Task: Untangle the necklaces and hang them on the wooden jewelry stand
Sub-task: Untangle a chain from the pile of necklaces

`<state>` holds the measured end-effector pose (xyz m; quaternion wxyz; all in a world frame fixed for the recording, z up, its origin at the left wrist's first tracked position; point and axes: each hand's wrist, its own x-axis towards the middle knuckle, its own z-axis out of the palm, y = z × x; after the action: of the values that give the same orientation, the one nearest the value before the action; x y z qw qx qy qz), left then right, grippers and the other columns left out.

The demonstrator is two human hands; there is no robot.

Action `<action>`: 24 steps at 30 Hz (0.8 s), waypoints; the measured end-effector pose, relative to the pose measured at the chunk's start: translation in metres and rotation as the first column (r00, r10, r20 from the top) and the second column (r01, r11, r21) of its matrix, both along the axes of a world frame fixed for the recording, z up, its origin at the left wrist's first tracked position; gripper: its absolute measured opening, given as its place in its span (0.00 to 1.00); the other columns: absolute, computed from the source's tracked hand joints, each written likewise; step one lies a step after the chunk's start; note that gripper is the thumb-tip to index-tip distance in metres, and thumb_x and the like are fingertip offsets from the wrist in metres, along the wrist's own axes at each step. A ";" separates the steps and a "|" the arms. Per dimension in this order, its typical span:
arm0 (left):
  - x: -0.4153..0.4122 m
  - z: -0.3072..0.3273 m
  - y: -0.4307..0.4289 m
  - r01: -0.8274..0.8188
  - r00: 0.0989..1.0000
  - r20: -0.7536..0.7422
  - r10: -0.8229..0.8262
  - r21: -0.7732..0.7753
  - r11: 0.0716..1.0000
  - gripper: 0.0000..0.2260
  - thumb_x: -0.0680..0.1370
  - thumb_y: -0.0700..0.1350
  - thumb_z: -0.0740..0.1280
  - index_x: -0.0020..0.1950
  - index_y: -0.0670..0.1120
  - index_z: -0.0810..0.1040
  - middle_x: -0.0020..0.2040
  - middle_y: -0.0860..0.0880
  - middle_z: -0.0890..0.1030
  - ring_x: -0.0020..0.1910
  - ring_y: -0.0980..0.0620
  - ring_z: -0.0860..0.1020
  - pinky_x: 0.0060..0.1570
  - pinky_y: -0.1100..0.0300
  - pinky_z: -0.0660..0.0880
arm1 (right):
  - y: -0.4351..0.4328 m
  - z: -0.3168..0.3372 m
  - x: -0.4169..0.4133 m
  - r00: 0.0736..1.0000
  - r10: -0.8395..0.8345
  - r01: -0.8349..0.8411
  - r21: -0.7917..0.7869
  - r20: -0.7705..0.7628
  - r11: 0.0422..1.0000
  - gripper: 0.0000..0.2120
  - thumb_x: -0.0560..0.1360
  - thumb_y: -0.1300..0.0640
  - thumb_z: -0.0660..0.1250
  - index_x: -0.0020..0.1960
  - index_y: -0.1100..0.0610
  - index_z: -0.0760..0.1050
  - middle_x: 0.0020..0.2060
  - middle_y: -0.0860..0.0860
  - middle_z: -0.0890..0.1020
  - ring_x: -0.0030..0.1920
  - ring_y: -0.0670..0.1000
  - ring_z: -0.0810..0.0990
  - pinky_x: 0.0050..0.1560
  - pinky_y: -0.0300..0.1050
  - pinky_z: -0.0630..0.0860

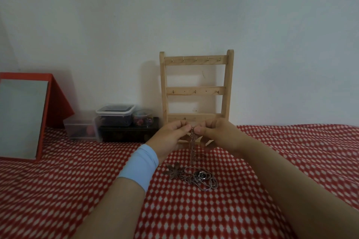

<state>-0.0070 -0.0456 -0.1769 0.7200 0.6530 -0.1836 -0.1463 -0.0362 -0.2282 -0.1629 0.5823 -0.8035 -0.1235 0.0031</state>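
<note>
Pinching the tangled necklaces (192,149) at the top with their fingertips, the left hand (171,134) and the right hand (215,132) are close together, just in front of the wooden jewelry stand (196,91). The stand is at the far edge of the red dotted cloth (291,151), against the wall. The chains hang down to a heap near the cloth's middle, with a flower pendant (174,170) at its left side. A red-framed mirror (21,118) leans at the far left corner.

There are 1 left hand (171,135), 1 right hand (217,132), 1 wooden jewelry stand (196,60), 1 necklace tangle (202,179), 1 mirror (21,116), 3 clear containers (114,116) and 1 dark box (128,133).
</note>
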 end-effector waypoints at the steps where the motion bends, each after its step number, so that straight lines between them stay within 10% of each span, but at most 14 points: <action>1: 0.000 -0.001 -0.001 -0.006 1.000 0.002 0.006 -0.012 1.000 0.06 0.82 0.42 0.63 0.50 0.44 0.79 0.46 0.46 0.84 0.47 0.49 0.82 0.60 0.46 0.77 | -0.001 0.000 0.001 1.000 0.007 -0.006 0.043 -0.026 0.999 0.09 0.81 0.57 0.67 0.54 0.61 0.83 0.46 0.54 0.88 0.35 0.47 0.81 0.37 0.42 0.80; 6: -0.003 -0.002 -0.011 -0.176 0.977 0.128 0.170 0.041 0.984 0.04 0.81 0.42 0.64 0.51 0.43 0.78 0.47 0.44 0.82 0.47 0.49 0.81 0.55 0.50 0.80 | -0.002 -0.001 0.003 0.983 0.010 0.043 0.278 -0.186 0.959 0.10 0.81 0.58 0.68 0.55 0.64 0.81 0.41 0.53 0.85 0.36 0.48 0.81 0.38 0.43 0.79; 13: -0.005 0.006 -0.002 -0.494 0.735 0.664 0.137 0.385 0.780 0.07 0.76 0.46 0.70 0.53 0.55 0.83 0.41 0.62 0.80 0.41 0.64 0.76 0.42 0.73 0.70 | 0.007 -0.005 0.003 0.984 -0.119 0.137 0.133 -0.133 0.982 0.12 0.82 0.54 0.66 0.56 0.62 0.82 0.54 0.56 0.86 0.40 0.49 0.81 0.37 0.42 0.80; 16: -0.008 0.009 -0.002 -0.603 0.635 0.755 0.166 0.349 0.717 0.05 0.76 0.49 0.69 0.45 0.53 0.85 0.40 0.61 0.80 0.39 0.62 0.76 0.40 0.66 0.71 | 0.009 -0.003 0.003 0.981 -0.147 0.164 0.129 -0.129 0.978 0.13 0.83 0.53 0.65 0.58 0.62 0.80 0.55 0.56 0.84 0.40 0.50 0.81 0.36 0.42 0.80; 18: -0.003 0.010 -0.003 -0.554 0.725 0.621 0.297 0.270 0.788 0.06 0.76 0.47 0.68 0.45 0.49 0.84 0.43 0.57 0.81 0.43 0.58 0.77 0.45 0.61 0.75 | 0.011 -0.002 0.002 0.977 -0.167 0.182 0.110 -0.132 0.977 0.14 0.83 0.52 0.64 0.58 0.62 0.79 0.54 0.56 0.83 0.39 0.50 0.81 0.35 0.42 0.80; 21: -0.007 0.018 -0.013 -0.267 0.964 0.039 0.264 0.118 0.956 0.08 0.78 0.41 0.63 0.44 0.41 0.80 0.42 0.48 0.77 0.40 0.52 0.74 0.47 0.54 0.76 | 0.016 -0.003 0.000 0.982 -0.137 0.145 0.056 -0.130 0.988 0.14 0.84 0.51 0.62 0.57 0.61 0.79 0.52 0.55 0.84 0.37 0.49 0.81 0.34 0.42 0.79; 24: -0.005 0.018 -0.014 -0.131 0.969 -0.204 0.136 0.036 0.991 0.11 0.79 0.39 0.59 0.37 0.42 0.73 0.36 0.48 0.73 0.35 0.51 0.69 0.49 0.52 0.69 | 0.018 -0.005 0.001 0.986 -0.127 0.127 -0.005 -0.110 0.992 0.14 0.85 0.52 0.60 0.57 0.60 0.80 0.53 0.54 0.84 0.36 0.47 0.81 0.34 0.40 0.80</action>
<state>-0.0124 -0.0591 -0.1590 0.7362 0.6530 -0.0620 -0.1666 -0.0356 -0.2102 -0.1681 0.5881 -0.8077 -0.0399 0.0101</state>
